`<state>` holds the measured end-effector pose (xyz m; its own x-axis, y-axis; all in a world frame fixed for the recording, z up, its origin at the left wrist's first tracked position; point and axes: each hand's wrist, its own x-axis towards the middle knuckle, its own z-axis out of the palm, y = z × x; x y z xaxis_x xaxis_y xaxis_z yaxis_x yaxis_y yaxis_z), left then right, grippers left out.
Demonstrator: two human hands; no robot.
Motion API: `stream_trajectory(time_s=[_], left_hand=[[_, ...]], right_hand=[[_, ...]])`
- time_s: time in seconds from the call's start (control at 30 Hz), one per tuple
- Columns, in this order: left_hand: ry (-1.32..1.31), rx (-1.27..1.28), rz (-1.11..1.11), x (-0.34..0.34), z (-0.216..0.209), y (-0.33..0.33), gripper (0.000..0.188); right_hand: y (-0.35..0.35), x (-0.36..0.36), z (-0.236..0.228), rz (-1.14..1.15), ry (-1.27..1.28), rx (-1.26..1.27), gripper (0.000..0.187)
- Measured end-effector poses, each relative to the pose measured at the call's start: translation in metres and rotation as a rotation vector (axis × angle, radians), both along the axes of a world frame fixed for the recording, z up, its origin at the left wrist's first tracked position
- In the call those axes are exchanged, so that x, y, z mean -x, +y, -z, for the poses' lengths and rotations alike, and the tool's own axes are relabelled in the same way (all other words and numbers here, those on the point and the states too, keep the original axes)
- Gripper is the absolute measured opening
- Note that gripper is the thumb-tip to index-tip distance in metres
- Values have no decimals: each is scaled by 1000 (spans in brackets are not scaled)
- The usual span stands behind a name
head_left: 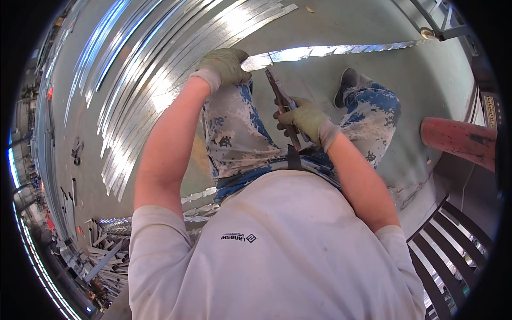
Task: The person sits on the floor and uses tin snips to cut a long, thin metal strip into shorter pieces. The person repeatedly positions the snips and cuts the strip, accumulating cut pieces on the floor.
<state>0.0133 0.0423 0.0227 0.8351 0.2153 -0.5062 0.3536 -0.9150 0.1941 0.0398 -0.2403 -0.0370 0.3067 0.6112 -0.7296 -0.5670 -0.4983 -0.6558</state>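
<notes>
green-gloved left grip (225,66), outstretched, pinches metal strip (341,50); right grip (306,120) clasps hand tool (276,89).

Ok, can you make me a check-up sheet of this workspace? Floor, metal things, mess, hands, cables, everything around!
Surface: greenish-grey floor.
Job's things: jagged-edged metal strip; plier-like tool, its tip near that strip; long metal strips, upper left.
Clutter: scrap heap, lower left.
Hands: both gloved; left hand holds the jagged-edged metal strip's end, right hand grips the tool.
Cables: nothing seen for certain.
Surroundings: red cylinder, dark slatted furniture, right side.
</notes>
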Motion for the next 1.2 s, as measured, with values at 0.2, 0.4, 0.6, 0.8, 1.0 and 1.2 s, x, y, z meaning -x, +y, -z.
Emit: stream_trajectory(time_s=[0.2, 0.4, 0.6, 0.8, 1.0, 1.2], left_hand=[[-8, -2, 2, 2, -3, -2, 73], [-10, -17, 11, 3, 2, 1, 76], [-17, -27, 24, 5, 0, 0, 75], [12, -13, 19, 3, -5, -1, 73], [20, 13, 11, 0, -6, -3, 69], [23, -39, 95, -9, 5, -2, 60]], right_hand=[[6, -1, 2, -2, 45, -43, 57], [11, 4, 2, 77, 78, -76, 44], [9, 5, -13, 144, 241, -143, 56], [18, 15, -7, 124, 87, -98, 63], [32, 28, 8, -185, -707, 257, 55], [35, 11, -34, -497, -942, 465, 46]])
